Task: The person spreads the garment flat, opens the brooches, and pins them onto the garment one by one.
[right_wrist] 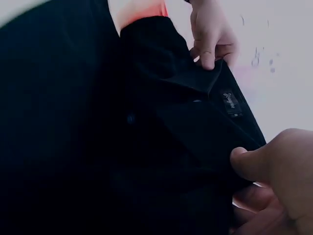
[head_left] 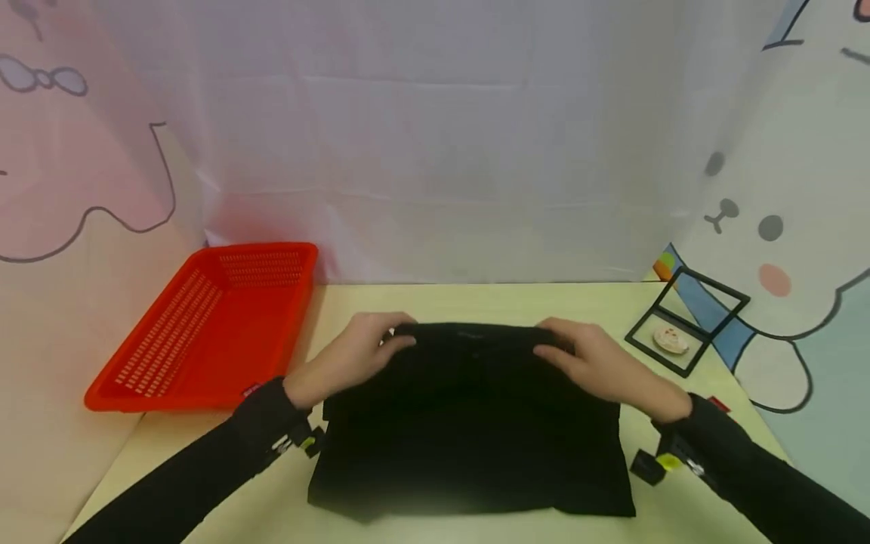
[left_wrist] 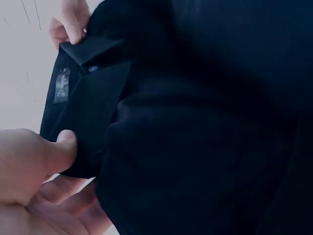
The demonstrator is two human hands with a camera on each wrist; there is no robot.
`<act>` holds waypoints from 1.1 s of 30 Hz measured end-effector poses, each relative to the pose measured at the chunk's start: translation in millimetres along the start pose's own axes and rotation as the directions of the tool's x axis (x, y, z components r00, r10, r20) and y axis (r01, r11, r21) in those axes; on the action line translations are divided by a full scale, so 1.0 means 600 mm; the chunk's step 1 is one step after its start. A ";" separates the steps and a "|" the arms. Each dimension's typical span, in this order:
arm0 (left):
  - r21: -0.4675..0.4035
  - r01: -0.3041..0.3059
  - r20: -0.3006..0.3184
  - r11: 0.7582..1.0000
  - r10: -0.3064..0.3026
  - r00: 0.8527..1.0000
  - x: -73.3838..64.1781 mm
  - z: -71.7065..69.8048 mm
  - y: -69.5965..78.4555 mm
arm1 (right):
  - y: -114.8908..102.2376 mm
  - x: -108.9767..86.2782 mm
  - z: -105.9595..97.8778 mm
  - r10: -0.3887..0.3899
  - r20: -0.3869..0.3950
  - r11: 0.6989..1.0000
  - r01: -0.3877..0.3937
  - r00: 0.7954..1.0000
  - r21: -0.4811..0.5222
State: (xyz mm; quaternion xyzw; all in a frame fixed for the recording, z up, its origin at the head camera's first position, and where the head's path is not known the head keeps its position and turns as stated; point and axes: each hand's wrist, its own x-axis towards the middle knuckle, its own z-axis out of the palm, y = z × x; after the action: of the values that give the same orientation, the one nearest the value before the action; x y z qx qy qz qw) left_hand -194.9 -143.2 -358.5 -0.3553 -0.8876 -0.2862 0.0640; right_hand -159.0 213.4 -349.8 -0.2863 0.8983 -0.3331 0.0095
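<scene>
Holding the black shirt point(head_left: 469, 446) at lower centre frame, my left hand point(head_left: 350, 357) and right hand point(head_left: 601, 363) are pinching its collar point(left_wrist: 93, 103) between thumbs point(left_wrist: 67, 142) and fingers point(right_wrist: 259, 196); I'm seemingly straightening it, next probably needing even tension

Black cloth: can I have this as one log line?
left hand: grips far edge of cloth | right hand: grips same edge | label: between hands | basket: left of cloth

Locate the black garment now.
In the head view, the black garment is central over the pale table, right of the red basket, its far edge held by the left hand and right hand.
</scene>
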 end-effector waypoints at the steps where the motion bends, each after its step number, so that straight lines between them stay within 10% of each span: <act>1: 0.004 0.007 0.007 1.000 -0.008 1.000 0.020 -0.005 -0.009 | 0.007 0.016 -0.008 0.016 -0.010 1.000 -0.016 1.000 -0.024; 8: 0.072 0.058 0.022 0.996 -0.060 0.998 0.136 -0.034 -0.053 | 0.068 0.132 -0.048 0.165 0.011 0.981 -0.163 0.986 -0.107; 15: 0.166 0.202 0.001 0.965 -0.205 0.979 0.202 -0.031 -0.106 | 0.105 0.224 -0.048 0.193 0.024 0.964 -0.185 0.981 -0.192; 22: 0.203 0.302 0.036 0.932 -0.315 0.948 0.225 0.014 -0.170 | 0.169 0.275 -0.004 0.213 0.071 0.951 -0.190 0.974 -0.244; 33: 0.034 0.389 0.081 0.921 -0.390 0.917 0.206 0.092 -0.249 | 0.211 0.289 0.053 0.293 0.088 0.946 -0.275 0.952 -0.174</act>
State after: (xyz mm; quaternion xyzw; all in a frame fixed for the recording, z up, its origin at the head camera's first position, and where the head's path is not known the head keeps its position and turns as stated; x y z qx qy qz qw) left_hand -380.9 -126.2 -434.2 -0.1830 -0.9449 -0.2698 -0.0293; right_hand -361.5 182.2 -420.7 -0.1720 0.9519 -0.2387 0.0853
